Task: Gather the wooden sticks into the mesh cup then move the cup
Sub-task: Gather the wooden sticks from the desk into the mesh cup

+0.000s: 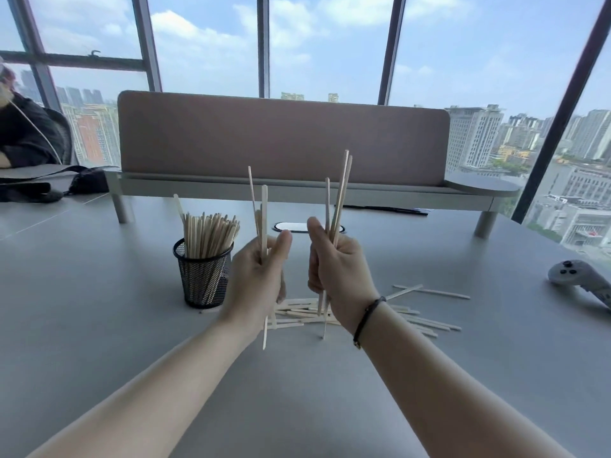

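Left hand [256, 276] and right hand [340, 272], centre frame: each fist grips upright sticks [337, 206]. Cup [202, 272], left of centre, nearly full. Advice: align ends, lower vertically into gaps. Loose pile [426, 322] remains.

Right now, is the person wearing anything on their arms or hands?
Both forearms are bare, with no sleeves showing. The left hand has nothing on it: no ring, watch or glove that I can see. The right hand is bare too, but just below it sits a thin dark bracelet, like a cord looped round the wrist. No other markings show.
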{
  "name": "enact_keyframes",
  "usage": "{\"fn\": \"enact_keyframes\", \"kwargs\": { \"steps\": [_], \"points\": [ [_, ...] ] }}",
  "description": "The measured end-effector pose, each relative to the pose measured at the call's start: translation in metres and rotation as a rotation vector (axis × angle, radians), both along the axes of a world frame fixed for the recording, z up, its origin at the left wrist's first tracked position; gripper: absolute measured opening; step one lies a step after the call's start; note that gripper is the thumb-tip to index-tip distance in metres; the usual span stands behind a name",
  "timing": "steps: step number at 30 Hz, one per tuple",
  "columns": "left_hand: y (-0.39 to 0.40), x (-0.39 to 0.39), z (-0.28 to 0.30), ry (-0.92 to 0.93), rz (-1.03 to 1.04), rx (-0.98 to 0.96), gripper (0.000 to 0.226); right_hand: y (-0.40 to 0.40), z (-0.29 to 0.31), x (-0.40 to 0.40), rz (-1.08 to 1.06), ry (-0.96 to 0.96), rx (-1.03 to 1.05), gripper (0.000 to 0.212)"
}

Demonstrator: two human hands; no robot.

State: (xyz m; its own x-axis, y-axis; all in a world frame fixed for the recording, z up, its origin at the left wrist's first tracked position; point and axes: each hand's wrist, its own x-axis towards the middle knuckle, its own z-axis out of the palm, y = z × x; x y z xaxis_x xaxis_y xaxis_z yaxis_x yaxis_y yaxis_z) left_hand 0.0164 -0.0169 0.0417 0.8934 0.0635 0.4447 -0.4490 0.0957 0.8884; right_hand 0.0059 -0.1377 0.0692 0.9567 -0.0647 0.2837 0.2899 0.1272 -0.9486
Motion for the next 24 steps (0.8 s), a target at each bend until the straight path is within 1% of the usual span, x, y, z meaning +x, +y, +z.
{"fn": "enact_keyframes", "kwargs": {
  "steps": [2, 5, 9, 14, 19, 22, 24],
  "points": [
    [-0.003, -0.003, -0.003, -0.059, 0.006, 0.017, 0.064, 0.002, -0.012, 0.000, -0.034, -0.031, -0.053, 0.058],
    [-0.007, -0.009, -0.006, -0.089, -0.012, 0.073, 0.064, 0.001, -0.022, 0.000, -0.037, -0.034, -0.116, 0.057],
    [-0.013, -0.011, -0.012, -0.016, -0.016, 0.088, 0.057, 0.002, -0.033, -0.002, -0.030, -0.002, -0.124, 0.049],
    [-0.008, -0.005, -0.016, 0.069, -0.037, 0.053, 0.066, -0.002, -0.038, -0.002, -0.092, 0.036, -0.166, 0.048],
    [-0.008, -0.006, -0.015, 0.091, -0.056, 0.052, 0.057, -0.002, -0.035, -0.004, -0.079, 0.038, -0.125, 0.049],
    [-0.008, -0.005, -0.013, 0.123, -0.036, 0.070, 0.067, -0.004, -0.033, -0.003, -0.048, 0.072, -0.043, 0.049],
    [-0.006, -0.004, -0.010, 0.163, -0.049, 0.046, 0.068, -0.002, -0.030, 0.000, -0.037, 0.119, -0.010, 0.054]
  ]
}}
